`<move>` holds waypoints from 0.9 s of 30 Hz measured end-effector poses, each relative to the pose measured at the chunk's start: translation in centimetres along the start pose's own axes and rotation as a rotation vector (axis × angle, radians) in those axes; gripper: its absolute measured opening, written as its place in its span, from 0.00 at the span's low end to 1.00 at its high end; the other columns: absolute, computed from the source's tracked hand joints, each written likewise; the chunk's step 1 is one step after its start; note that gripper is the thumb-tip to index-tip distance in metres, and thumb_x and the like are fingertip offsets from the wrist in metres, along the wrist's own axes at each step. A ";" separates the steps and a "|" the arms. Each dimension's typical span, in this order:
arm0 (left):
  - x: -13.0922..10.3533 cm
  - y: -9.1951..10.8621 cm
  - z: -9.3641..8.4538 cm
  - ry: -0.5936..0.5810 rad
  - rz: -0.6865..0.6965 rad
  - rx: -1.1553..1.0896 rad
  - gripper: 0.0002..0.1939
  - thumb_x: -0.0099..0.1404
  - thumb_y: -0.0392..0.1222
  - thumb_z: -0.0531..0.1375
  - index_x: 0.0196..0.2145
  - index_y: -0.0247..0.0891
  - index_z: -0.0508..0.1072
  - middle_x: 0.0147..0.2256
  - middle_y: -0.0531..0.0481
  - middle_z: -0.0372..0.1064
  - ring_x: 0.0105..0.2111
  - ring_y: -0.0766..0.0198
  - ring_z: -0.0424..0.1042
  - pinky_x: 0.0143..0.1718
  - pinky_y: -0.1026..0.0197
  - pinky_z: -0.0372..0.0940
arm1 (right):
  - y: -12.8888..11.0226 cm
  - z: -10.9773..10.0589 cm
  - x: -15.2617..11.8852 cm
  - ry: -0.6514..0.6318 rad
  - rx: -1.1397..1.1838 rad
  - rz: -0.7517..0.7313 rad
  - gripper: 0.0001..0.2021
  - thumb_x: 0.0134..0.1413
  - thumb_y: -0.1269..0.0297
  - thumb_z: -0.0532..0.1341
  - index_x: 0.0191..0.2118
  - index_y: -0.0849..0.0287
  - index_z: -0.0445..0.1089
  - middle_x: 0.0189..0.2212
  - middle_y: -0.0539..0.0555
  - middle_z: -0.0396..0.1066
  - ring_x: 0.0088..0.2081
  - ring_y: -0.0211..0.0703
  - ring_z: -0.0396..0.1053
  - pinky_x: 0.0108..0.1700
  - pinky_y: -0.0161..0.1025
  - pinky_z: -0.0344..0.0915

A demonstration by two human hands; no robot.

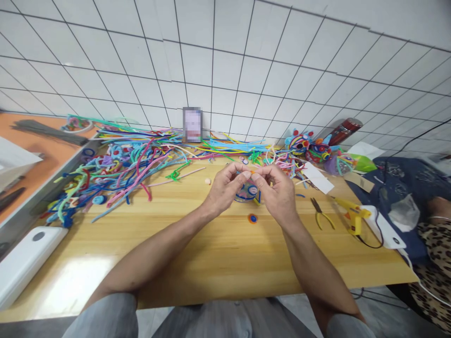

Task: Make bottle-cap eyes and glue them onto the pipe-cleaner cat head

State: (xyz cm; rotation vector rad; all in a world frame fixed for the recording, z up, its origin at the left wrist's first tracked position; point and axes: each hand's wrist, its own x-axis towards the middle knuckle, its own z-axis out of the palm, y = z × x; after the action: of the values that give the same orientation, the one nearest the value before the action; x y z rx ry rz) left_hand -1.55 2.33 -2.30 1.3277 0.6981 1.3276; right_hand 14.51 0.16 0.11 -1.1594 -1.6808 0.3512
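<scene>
Both of my hands meet above the middle of the wooden table. My left hand (pixel 230 183) is closed in a pinch, its thumb and fingertips on a small orange pipe cleaner piece (pixel 252 172). The fingertips of my right hand (pixel 276 190) pinch the same piece from the other side; most of it is hidden. Partly covered behind and below the hands lies a blue pipe cleaner figure (pixel 243 199) with round coiled parts. Nearer to me on the wood is a small coiled disc (pixel 252 218), orange outside and blue inside.
Loose pipe cleaners (pixel 134 164) pile up at the left and back. A phone (pixel 192 126) leans on the tiled wall. Colourful finished figures (pixel 299 142) stand back right. Pliers (pixel 322 215) and a yellow glue gun (pixel 353 215) lie right, beside a person in a leopard-print sleeve (pixel 431 253).
</scene>
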 end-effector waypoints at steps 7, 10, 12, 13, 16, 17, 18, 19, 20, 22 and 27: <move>0.7 0.5 -1.6 -0.047 0.348 0.501 0.07 0.73 0.43 0.62 0.38 0.40 0.78 0.33 0.51 0.76 0.29 0.64 0.67 0.35 0.60 0.63 | 0.1 -0.1 -0.3 0.033 -0.271 -0.262 0.08 0.70 0.67 0.61 0.36 0.52 0.71 0.34 0.53 0.75 0.37 0.46 0.71 0.42 0.45 0.66; 0.5 0.8 -1.5 -0.023 0.381 0.532 0.07 0.74 0.42 0.60 0.38 0.40 0.76 0.33 0.50 0.75 0.31 0.64 0.68 0.36 0.60 0.63 | -0.1 0.0 -0.4 0.034 -0.251 -0.260 0.07 0.71 0.65 0.62 0.37 0.52 0.73 0.35 0.54 0.76 0.37 0.47 0.71 0.42 0.46 0.67; 0.2 0.7 -1.2 0.012 0.353 0.476 0.07 0.75 0.42 0.60 0.38 0.40 0.76 0.32 0.51 0.72 0.30 0.64 0.67 0.35 0.61 0.62 | -0.2 0.0 -0.5 0.046 -0.219 -0.234 0.05 0.70 0.64 0.63 0.38 0.51 0.74 0.35 0.52 0.76 0.36 0.46 0.71 0.40 0.45 0.67; 0.1 0.6 -1.0 0.029 0.326 0.432 0.07 0.75 0.43 0.60 0.38 0.40 0.75 0.31 0.52 0.71 0.30 0.65 0.67 0.34 0.61 0.62 | -0.3 0.1 -0.5 0.054 -0.198 -0.215 0.05 0.70 0.64 0.64 0.39 0.51 0.74 0.34 0.52 0.76 0.36 0.46 0.71 0.39 0.45 0.67; -0.3 0.2 -0.3 0.068 0.237 0.272 0.08 0.75 0.46 0.61 0.40 0.40 0.74 0.32 0.52 0.71 0.30 0.65 0.67 0.34 0.62 0.63 | -0.4 0.3 -0.6 0.079 -0.132 -0.163 0.05 0.68 0.65 0.64 0.37 0.51 0.74 0.32 0.50 0.75 0.34 0.44 0.70 0.38 0.44 0.67; -0.5 0.1 -0.1 0.083 0.211 0.221 0.09 0.74 0.47 0.62 0.40 0.40 0.74 0.32 0.52 0.72 0.31 0.65 0.68 0.35 0.63 0.64 | -0.4 0.5 -0.6 0.087 -0.112 -0.155 0.05 0.67 0.66 0.65 0.37 0.52 0.74 0.32 0.50 0.75 0.33 0.44 0.69 0.38 0.43 0.66; -0.6 -0.1 0.2 0.101 0.187 0.171 0.10 0.74 0.49 0.63 0.40 0.40 0.74 0.33 0.52 0.72 0.31 0.65 0.68 0.35 0.63 0.65 | -0.4 0.6 -0.6 0.095 -0.096 -0.148 0.05 0.67 0.67 0.65 0.36 0.52 0.74 0.31 0.49 0.74 0.33 0.43 0.69 0.38 0.43 0.66; -0.7 -0.3 0.5 0.121 0.163 0.124 0.11 0.73 0.50 0.64 0.39 0.39 0.74 0.33 0.53 0.72 0.31 0.66 0.68 0.35 0.63 0.65 | -0.4 0.8 -0.7 0.102 -0.084 -0.142 0.05 0.66 0.68 0.64 0.36 0.52 0.74 0.31 0.49 0.74 0.32 0.43 0.69 0.37 0.42 0.65; -0.8 -0.5 0.8 0.141 0.133 0.080 0.12 0.72 0.51 0.65 0.39 0.39 0.74 0.32 0.53 0.72 0.30 0.67 0.67 0.34 0.64 0.65 | -0.4 1.0 -0.7 0.108 -0.078 -0.136 0.05 0.66 0.68 0.64 0.36 0.52 0.73 0.30 0.49 0.74 0.32 0.42 0.68 0.37 0.42 0.65; -0.9 -0.9 1.2 0.164 0.061 -0.002 0.15 0.70 0.54 0.67 0.38 0.39 0.74 0.29 0.55 0.69 0.27 0.68 0.65 0.30 0.65 0.63 | -0.2 1.2 -0.7 0.114 -0.087 -0.122 0.06 0.65 0.67 0.64 0.34 0.52 0.72 0.30 0.49 0.73 0.31 0.42 0.67 0.36 0.42 0.64; -0.3 -1.3 0.5 0.099 0.075 0.072 0.14 0.70 0.53 0.66 0.39 0.39 0.76 0.32 0.53 0.73 0.28 0.67 0.67 0.31 0.64 0.64 | 0.4 0.9 -0.4 0.109 -0.164 -0.153 0.07 0.64 0.69 0.63 0.33 0.52 0.69 0.30 0.49 0.72 0.31 0.43 0.67 0.37 0.42 0.65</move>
State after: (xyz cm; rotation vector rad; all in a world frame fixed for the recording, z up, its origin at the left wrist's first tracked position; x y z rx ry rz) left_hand -0.75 2.17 -3.47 1.3644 0.7764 1.4480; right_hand 13.92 0.30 -0.77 -1.1392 -1.7138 0.0545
